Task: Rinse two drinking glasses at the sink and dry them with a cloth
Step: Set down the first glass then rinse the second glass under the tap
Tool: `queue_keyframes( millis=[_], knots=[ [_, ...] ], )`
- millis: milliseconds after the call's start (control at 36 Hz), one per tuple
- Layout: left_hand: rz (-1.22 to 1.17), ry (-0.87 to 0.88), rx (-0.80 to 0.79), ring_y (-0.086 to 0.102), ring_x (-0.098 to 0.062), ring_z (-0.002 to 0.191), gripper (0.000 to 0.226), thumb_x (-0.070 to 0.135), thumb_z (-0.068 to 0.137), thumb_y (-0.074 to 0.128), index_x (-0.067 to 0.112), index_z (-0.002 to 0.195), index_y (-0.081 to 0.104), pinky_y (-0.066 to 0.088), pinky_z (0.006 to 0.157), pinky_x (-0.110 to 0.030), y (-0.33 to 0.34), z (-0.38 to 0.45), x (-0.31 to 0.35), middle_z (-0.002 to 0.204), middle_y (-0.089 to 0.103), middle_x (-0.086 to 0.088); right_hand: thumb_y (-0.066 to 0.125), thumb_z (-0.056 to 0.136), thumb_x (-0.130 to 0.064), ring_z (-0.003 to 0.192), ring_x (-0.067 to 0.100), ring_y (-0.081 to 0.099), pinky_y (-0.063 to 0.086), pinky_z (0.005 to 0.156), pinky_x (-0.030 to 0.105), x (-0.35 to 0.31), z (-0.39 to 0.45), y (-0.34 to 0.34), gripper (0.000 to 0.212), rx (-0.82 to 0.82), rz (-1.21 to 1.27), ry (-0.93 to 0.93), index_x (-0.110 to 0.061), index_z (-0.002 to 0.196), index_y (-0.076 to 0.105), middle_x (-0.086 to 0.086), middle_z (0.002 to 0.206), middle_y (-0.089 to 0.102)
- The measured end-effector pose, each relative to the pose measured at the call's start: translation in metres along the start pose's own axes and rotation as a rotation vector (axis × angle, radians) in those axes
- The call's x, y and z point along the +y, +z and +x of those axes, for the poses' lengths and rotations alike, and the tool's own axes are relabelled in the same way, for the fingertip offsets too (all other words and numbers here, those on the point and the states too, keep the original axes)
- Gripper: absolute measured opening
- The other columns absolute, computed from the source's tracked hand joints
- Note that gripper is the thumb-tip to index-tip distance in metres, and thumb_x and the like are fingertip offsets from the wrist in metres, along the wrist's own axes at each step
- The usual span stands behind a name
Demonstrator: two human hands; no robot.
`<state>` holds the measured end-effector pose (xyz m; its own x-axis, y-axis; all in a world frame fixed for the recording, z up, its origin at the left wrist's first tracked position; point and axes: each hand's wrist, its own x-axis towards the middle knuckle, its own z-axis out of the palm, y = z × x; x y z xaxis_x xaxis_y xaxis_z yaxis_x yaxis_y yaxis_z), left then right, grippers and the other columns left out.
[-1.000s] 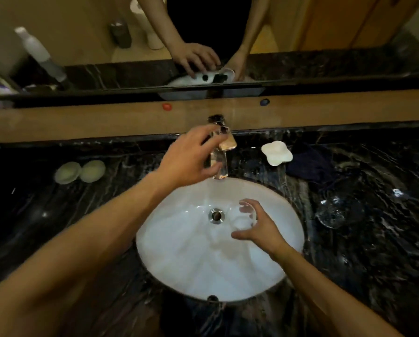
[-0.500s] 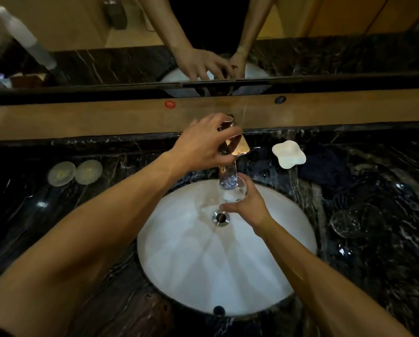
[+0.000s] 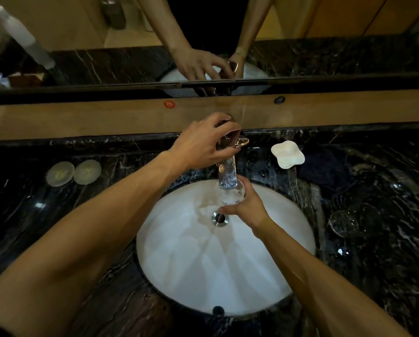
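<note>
Single head view, steeply down, close over sink (image 3: 179,276).

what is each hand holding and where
Right hand holds a glass by its side under the tap; left hand grips the tap handle.

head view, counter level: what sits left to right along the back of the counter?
Two round pads → left hand on the tap handle → white soap dish → dark cloth → second glass on the counter.
</note>
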<state>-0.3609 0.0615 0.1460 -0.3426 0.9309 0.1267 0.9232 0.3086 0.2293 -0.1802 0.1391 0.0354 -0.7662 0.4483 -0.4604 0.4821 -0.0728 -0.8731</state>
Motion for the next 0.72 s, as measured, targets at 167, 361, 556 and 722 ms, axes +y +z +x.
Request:
queue_keyframes(
  millis=[167, 361, 556, 722],
  knots=[
    [-0.095, -0.072, 0.032, 0.059, -0.025, 0.115, 0.059, 0.058, 0.093, 0.053, 0.029, 0.144, 0.046, 0.049, 0.089, -0.037, 0.007, -0.006, 0.003, 0.153, 0.038, -0.002, 0.092, 0.063, -0.006, 0.12, 0.019, 0.053, 0.051, 0.099, 0.039, 0.001, 0.0, 0.0, 0.094, 0.0, -0.014, 0.011, -0.032, 0.139, 0.043, -0.008, 0.13, 0.055],
    [-0.212, -0.133, 0.038, 0.03, -0.022, 0.145, 0.071, 0.058, 0.089, 0.059, 0.037, 0.151, 0.031, 0.042, 0.109, -0.046, 0.015, -0.014, -0.004, 0.162, 0.024, 0.003, 0.091, 0.062, -0.003, 0.121, 0.019, 0.053, 0.051, 0.099, 0.04, 0.006, 0.0, -0.001, 0.092, 0.006, 0.001, 0.011, -0.035, 0.135, 0.044, -0.007, 0.13, 0.056],
    [-0.396, -0.704, 0.351, 0.034, -0.022, 0.143, 0.058, 0.047, 0.096, 0.052, 0.026, 0.148, 0.04, 0.037, 0.113, -0.049, 0.068, -0.126, -0.028, 0.156, 0.033, -0.002, 0.091, 0.061, -0.004, 0.117, 0.019, 0.056, 0.053, 0.081, 0.026, 0.011, 0.003, 0.003, 0.087, 0.034, -0.001, -0.017, -0.036, 0.129, 0.047, -0.007, 0.127, 0.058],
    [-0.131, -1.129, -0.046, 0.004, -0.038, 0.151, 0.08, 0.073, 0.084, 0.02, 0.036, 0.155, 0.023, 0.008, 0.119, -0.063, 0.122, -0.265, -0.038, 0.166, 0.011, -0.006, 0.092, 0.061, -0.007, 0.111, 0.017, 0.06, 0.051, 0.092, 0.032, 0.012, 0.003, 0.009, 0.082, 0.079, 0.0, -0.019, -0.035, 0.124, 0.048, -0.007, 0.121, 0.061]
  ],
)
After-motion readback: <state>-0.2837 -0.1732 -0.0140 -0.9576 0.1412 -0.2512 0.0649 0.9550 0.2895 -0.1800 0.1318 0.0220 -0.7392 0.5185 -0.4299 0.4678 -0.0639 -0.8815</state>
